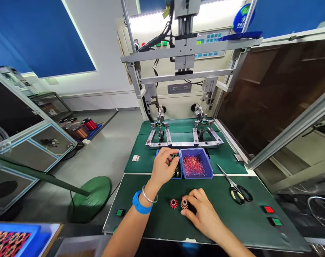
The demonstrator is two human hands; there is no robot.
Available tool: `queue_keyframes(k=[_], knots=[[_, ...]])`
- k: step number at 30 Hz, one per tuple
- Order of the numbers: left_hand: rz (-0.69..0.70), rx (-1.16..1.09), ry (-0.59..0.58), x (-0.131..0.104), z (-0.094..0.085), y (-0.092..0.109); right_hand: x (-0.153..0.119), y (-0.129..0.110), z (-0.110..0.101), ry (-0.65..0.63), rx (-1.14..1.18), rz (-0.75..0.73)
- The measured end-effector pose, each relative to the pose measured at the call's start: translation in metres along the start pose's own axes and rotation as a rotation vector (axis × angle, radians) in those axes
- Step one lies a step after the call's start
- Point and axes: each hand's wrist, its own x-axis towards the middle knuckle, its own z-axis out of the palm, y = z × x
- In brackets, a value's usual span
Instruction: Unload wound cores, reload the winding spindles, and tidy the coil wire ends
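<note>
My left hand [164,167] is over the left blue bin, which holds small green and dark parts [176,170]. Its thumb and fingers curve toward each other near a small green-edged piece [174,156]; whether they grip it is unclear. On the green mat, my right hand [201,214] has its thumb and index finger around a copper-coloured wound core [184,203]. A red wound core [173,203] sits just left of it, untouched. Beyond my left hand's fingers, a blue bin [211,172] contains many short red and yellow pieces.
Black-handled scissors [236,191] lie at the right. Behind the bins stands a metal fixture [182,144] with two spindles, under a machine frame [186,75]. Red [268,209] and green [277,222] buttons are at the right edge. A blue tray of cores [35,233] is lower left.
</note>
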Motion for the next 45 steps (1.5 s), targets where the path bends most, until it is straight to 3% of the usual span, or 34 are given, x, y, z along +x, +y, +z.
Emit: queue_keyframes(k=[3, 6, 8, 11, 17, 22, 26, 29, 31, 34, 37, 42, 45], knots=[[-0.229, -0.114, -0.065, -0.013, 0.004, -0.014, 0.026, 0.001, -0.027, 0.057, 0.175, -0.075], [-0.469, -0.476, -0.225, -0.019, 0.003, -0.017, 0.069, -0.001, -0.054, 0.241, 0.247, -0.193], [-0.612, -0.770, -0.304, -0.019, 0.003, -0.013, 0.096, -0.001, -0.062, 0.247, 0.264, -0.225], [-0.740, -1.022, -0.297, -0.018, 0.003, -0.007, 0.116, 0.002, -0.059, 0.192, 0.316, -0.255], [-0.754, -1.064, -0.242, -0.022, 0.011, -0.004, 0.103, 0.013, -0.044, 0.250, 0.577, -0.181], [-0.828, -1.045, -0.211, -0.022, 0.016, -0.003, 0.100, 0.014, -0.055, 0.208, 0.804, -0.105], [-0.914, -1.126, -0.307, -0.023, 0.016, -0.002, 0.103, 0.018, -0.061, 0.132, 0.921, -0.133], [-0.902, -1.152, -0.388, -0.024, 0.015, -0.002, 0.102, 0.020, -0.057, 0.137, 0.991, -0.079], [-0.885, -1.150, -0.398, -0.024, 0.014, -0.002, 0.101, 0.019, -0.053, 0.252, 0.945, -0.048], [-0.888, -1.117, -0.345, -0.023, 0.011, -0.004, 0.101, 0.017, -0.054, 0.489, 0.683, -0.171], [-0.881, -1.098, -0.301, -0.022, 0.011, -0.006, 0.100, 0.014, -0.059, 0.478, 0.462, -0.312], [-0.824, -1.094, -0.325, -0.021, 0.012, -0.003, 0.098, 0.013, -0.070, 0.398, 0.391, -0.356], [-0.813, -1.027, -0.212, -0.016, 0.009, -0.004, 0.098, 0.021, -0.080, 0.592, 0.407, -0.266]])
